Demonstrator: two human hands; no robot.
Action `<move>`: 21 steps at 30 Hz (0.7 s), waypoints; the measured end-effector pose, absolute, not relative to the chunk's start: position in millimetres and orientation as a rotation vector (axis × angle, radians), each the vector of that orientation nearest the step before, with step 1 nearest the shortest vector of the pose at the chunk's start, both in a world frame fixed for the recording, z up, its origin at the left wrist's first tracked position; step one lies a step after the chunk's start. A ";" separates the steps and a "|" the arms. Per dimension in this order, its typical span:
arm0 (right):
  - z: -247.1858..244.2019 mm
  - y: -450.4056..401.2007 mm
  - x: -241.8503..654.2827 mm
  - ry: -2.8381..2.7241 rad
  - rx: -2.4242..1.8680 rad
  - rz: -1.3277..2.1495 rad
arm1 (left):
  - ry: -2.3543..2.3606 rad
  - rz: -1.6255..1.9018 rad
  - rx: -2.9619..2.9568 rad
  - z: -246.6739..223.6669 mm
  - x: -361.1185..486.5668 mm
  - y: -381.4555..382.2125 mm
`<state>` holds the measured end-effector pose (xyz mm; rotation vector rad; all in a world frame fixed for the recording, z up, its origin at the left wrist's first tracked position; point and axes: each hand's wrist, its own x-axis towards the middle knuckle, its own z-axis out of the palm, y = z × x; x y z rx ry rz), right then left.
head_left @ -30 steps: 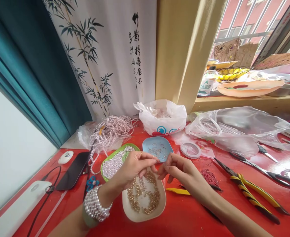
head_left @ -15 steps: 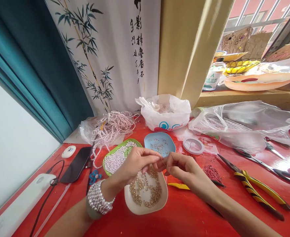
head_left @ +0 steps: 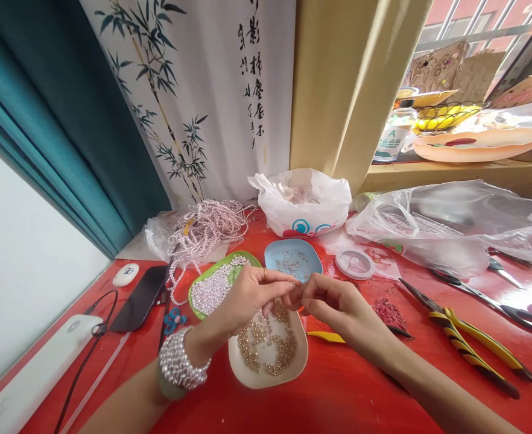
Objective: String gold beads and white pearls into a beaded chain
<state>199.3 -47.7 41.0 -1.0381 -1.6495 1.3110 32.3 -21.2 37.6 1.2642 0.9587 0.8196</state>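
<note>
My left hand (head_left: 259, 296), with a pearl bracelet (head_left: 182, 361) on its wrist, is pinched closed above the cream tray (head_left: 268, 381) of gold beads. My right hand (head_left: 332, 301) is closed too, its fingertips nearly touching the left ones. A thin wire or thread shows between the fingertips; any small bead there is too small to make out. Just behind the hands lies a blue dish (head_left: 293, 259) with small metal pieces. The green tray (head_left: 193, 307) of white pearls sits left of my left hand, partly hidden by it.
Pliers (head_left: 467, 343) and scissors (head_left: 487, 298) lie at the right. Pearl strands (head_left: 212, 229), a white bag (head_left: 302, 208) and a clear plastic bag (head_left: 451, 229) stand behind. A spool (head_left: 355, 265) is beyond my right hand; a phone (head_left: 140, 299) lies left.
The view has shifted slightly. Both hands remain pinched together over the cream tray, with the right fingers moved a little closer to the left.
</note>
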 end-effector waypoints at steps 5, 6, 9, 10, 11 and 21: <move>36.4 -48.8 199.5 -1.810 -1.070 1.097 | 0.932 0.829 1.269 38.8 31.0 -21.2; 35.6 -49.1 199.7 -1.823 -1.069 1.072 | 0.928 0.833 1.272 39.1 30.9 -21.4; 35.0 -50.1 200.0 -1.830 -1.050 1.027 | 0.923 0.847 1.271 39.7 30.9 -22.1; 35.4 -50.4 199.9 -1.825 -1.043 1.023 | 0.923 0.849 1.271 39.8 30.9 -22.3; 36.1 -50.6 199.7 -1.820 -1.038 1.024 | 0.923 0.850 1.273 39.8 30.8 -22.4; 37.8 -50.0 200.6 -1.719 -0.999 1.182 | 0.918 0.849 1.296 39.7 30.5 -22.4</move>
